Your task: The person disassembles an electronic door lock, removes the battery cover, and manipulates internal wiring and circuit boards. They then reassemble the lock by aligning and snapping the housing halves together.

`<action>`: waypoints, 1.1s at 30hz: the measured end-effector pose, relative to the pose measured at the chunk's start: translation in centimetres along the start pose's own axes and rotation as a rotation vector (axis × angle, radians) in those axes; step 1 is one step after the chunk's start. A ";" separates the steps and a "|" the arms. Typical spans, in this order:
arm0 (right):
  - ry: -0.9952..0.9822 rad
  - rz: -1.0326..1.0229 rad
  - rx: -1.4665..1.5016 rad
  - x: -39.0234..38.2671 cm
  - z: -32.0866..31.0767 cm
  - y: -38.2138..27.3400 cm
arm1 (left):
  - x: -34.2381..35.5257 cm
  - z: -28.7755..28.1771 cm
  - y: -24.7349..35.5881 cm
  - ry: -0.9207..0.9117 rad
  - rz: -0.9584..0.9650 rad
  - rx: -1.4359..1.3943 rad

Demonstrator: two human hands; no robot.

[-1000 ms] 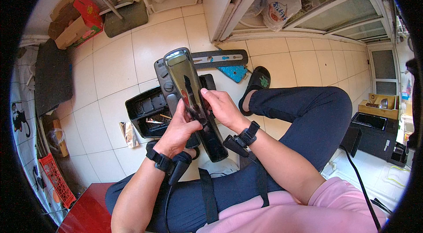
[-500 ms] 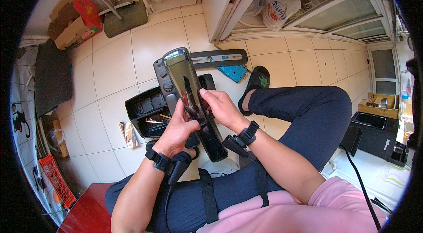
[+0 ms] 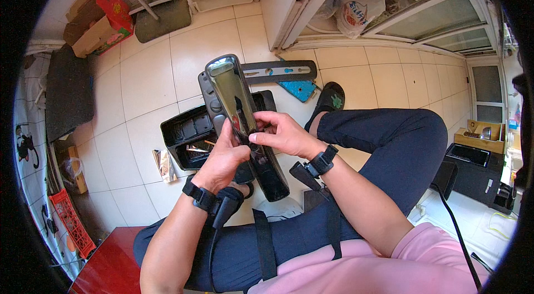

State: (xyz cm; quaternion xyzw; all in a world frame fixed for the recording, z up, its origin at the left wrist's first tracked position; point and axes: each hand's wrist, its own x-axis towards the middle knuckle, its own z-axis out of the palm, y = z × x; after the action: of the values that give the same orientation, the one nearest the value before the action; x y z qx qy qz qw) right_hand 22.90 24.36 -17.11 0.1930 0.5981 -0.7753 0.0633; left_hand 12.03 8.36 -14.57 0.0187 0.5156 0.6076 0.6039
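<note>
A long, glossy black panel with rounded ends (image 3: 236, 102), looking like a smart door lock's, slants across the middle above my lap. Behind its upper left edge is a second dark grey panel with a round knob (image 3: 216, 106). My left hand (image 3: 225, 155) is closed on the panel's left edge, thumb lying across its front. My right hand (image 3: 281, 134) grips the opposite edge, with thumb and fingers bent at the panel's surface; its fingertips are partly hidden. Beneath lies an open black plastic tray (image 3: 181, 130) with small pieces in it.
A dark perforated strip (image 3: 286, 70) and a blue packet (image 3: 298, 91) lie beyond the panel. Gold foil (image 3: 164, 165) is on the tiled floor left of the tray. A dustpan (image 3: 161, 20) and cardboard box (image 3: 94, 35) stand at the back left. A red surface (image 3: 108, 263) is beside my left leg.
My right thumb has moved down and inward on the panel, and its fingers have curled more at the edge. My left hand keeps its hold. The view has shifted slightly.
</note>
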 end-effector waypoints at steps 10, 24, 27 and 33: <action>0.020 -0.018 -0.059 -0.1 0.3 -0.2 | -0.2 0.2 0.3 0.030 -0.036 0.012; 0.119 0.092 0.034 0.1 -0.1 0.5 | -0.3 0.4 0.6 0.012 -0.049 -0.001; 0.121 0.085 0.047 0.0 0.1 0.3 | -0.3 0.6 0.7 0.021 -0.057 0.012; 0.105 0.080 0.040 0.0 0.2 0.1 | -0.4 0.5 0.5 0.033 -0.047 0.011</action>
State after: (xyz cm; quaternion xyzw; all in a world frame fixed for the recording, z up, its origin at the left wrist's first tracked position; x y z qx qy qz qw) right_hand 22.87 24.19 -17.18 0.2582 0.5767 -0.7728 0.0590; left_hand 12.07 8.52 -13.80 -0.0002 0.5290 0.5904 0.6095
